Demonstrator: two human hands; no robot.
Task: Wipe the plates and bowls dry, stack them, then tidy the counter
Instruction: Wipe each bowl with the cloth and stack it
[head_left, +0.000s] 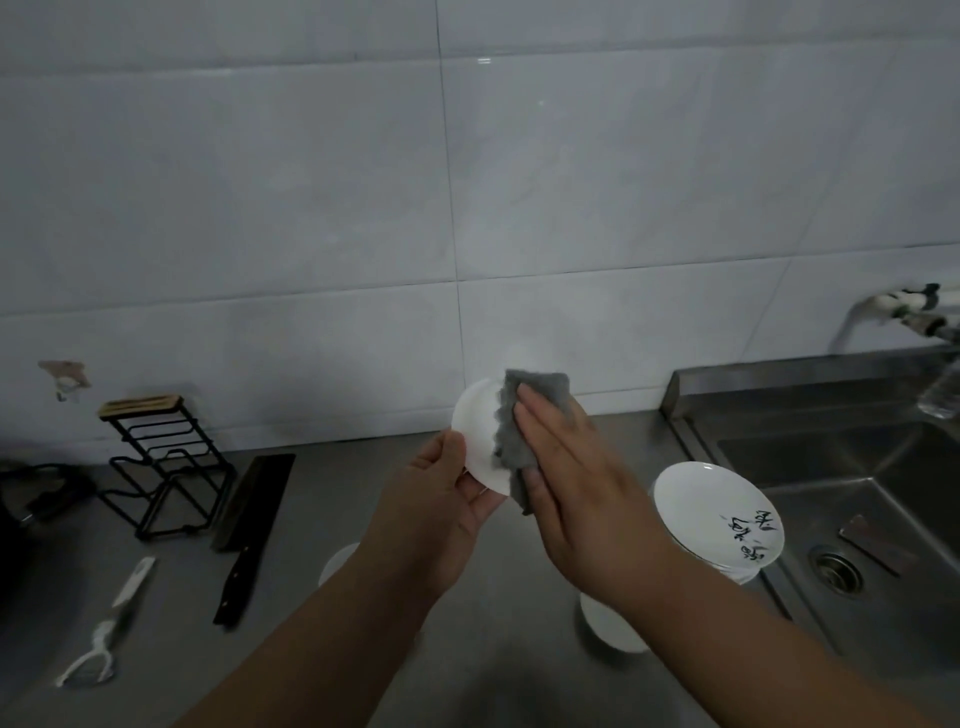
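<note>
Right hand presses cloth, hiding half plate.

white plate: tilted, aloft | grey cloth: seemingly flat on it

Left on the counter: rack, knife just right of it, peeler nearer. Centre, above the counter: plate in left hand, cloth under right hand. Right: stacked plates beside sink, bowl nearer.

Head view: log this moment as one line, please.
step: wiping | left hand grips white plate | right hand presses grey cloth on it | inscribed plate beside sink | knife, peeler on counter
</note>
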